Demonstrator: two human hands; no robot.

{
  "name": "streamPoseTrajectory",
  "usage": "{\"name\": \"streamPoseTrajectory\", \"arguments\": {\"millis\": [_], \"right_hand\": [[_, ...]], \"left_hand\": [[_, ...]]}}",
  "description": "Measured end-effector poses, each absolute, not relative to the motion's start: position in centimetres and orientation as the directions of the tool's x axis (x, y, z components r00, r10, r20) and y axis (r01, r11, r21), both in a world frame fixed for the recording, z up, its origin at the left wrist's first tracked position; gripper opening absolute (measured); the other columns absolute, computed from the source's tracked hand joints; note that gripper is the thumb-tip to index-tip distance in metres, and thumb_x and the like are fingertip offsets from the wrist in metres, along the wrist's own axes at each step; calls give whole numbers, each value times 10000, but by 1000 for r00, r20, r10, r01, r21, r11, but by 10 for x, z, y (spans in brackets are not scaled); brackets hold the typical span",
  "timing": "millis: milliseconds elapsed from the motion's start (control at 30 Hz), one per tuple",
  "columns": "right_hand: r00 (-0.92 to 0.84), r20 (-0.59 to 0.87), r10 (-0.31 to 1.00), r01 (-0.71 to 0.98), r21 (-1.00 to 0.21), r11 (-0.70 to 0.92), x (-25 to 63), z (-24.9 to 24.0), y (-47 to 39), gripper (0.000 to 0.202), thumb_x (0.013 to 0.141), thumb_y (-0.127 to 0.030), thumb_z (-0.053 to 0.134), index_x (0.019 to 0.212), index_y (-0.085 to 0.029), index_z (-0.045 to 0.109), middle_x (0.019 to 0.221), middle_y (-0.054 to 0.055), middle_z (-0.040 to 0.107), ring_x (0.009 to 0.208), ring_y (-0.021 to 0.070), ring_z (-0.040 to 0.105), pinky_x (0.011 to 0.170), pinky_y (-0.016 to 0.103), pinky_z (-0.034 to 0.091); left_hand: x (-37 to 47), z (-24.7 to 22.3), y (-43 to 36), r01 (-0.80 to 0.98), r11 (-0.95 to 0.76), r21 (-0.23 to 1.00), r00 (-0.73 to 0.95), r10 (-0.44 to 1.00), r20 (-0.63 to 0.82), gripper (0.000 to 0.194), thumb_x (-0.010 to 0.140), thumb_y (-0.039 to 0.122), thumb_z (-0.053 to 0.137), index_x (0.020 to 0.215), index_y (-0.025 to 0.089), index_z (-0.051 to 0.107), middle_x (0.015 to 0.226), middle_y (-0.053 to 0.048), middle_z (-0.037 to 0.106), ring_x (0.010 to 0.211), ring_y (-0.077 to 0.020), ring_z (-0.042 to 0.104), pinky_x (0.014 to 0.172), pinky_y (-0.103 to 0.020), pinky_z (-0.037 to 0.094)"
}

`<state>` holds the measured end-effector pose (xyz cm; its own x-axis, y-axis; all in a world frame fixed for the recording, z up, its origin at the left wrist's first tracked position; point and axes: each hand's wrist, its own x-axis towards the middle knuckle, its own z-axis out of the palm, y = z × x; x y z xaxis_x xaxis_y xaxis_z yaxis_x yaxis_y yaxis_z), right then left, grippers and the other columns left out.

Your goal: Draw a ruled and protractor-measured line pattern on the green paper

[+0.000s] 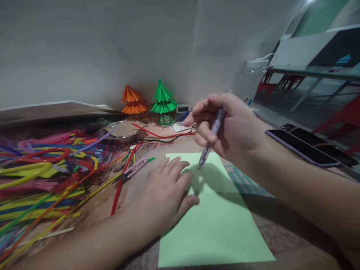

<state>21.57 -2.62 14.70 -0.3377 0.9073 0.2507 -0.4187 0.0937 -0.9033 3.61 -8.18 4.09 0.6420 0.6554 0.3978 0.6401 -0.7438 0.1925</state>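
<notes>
Grey wall behind cluttered surface [146, 152]. Right hand [229, 125]: fingers curled closed around pen [216, 129], tip pointing down above green paper [213, 221]. Left hand [170, 187] open, palm down on paper's left edge.

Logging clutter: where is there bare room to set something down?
On the paper, below the left hand; also on the tabletop between paper and right forearm. Crowded: left of the left hand, with pipe cleaners and a pink tool.
</notes>
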Motion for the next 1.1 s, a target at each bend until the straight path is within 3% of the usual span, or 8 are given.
{"name": "streamPoseTrajectory", "arguments": {"millis": [133,300,400,500,633,800,967,1100], "right_hand": [[-232,410,882,-345,-883,319,229,140,-22,625,1067,-548,401,683,-162,709,648,46,700,540,118,626,600,254,548],[-359,292,886,-48,-954,295,257,99,-22,609,943,-757,583,885,-171,736,700,39,722,614,163,687,661,310,577],[-375,208,903,142,-950,278,269,75,-26,407,876,-581,767,969,-192,699,859,44,754,788,190,733,730,319,583],[-289,114,950,193,-965,175,272,56,-28,330,788,-386,839,908,-229,574,731,-35,683,657,159,696,603,267,526],[-254,15,967,101,-994,42,269,42,-24,348,815,-449,738,879,-252,459,573,-106,548,497,130,604,535,269,537],[-278,-19,961,48,-999,-6,267,43,-22,274,852,-418,685,981,-219,547,669,-76,608,534,98,578,607,295,607],[-273,-23,962,41,-999,-13,267,44,-23,275,841,-389,710,986,-204,568,669,-59,633,542,104,603,555,244,550],[-271,-29,962,42,-999,-18,267,45,-24,268,861,-393,699,995,-197,575,674,-60,634,535,101,598,574,263,577]], "left_hand": [[39,47,-82,850,-505,151,523,844,-118,1020,887,756,677,1658,160,375,1750,-244,196,1610,-497,159,1249,-730,264],[54,58,-91,897,-429,103,441,865,-241,1038,947,792,536,1677,96,293,1710,-311,156,1580,-518,182,1226,-734,290],[62,65,-100,907,-421,14,407,868,-285,983,993,742,505,1672,65,287,1696,-331,163,1570,-528,206,1232,-735,275],[62,68,-108,881,-467,-72,440,867,-234,799,1047,612,528,1646,101,389,1688,-283,306,1559,-477,328,1230,-686,346],[51,48,-124,786,-606,-121,593,795,-128,379,1075,392,555,1326,167,728,1431,-207,683,1237,-392,718,983,-548,631],[50,18,-130,617,-768,-171,785,585,204,481,1109,304,400,1433,28,625,1451,-261,642,1341,-378,652,1023,-455,621],[60,28,-113,596,-802,-23,783,575,238,502,1112,385,420,1466,73,591,1576,-216,552,1446,-399,550,1132,-543,546],[62,26,-118,557,-826,-83,790,497,359,398,1121,300,398,1355,96,649,1458,-182,671,1355,-358,642,1099,-503,568]]}}
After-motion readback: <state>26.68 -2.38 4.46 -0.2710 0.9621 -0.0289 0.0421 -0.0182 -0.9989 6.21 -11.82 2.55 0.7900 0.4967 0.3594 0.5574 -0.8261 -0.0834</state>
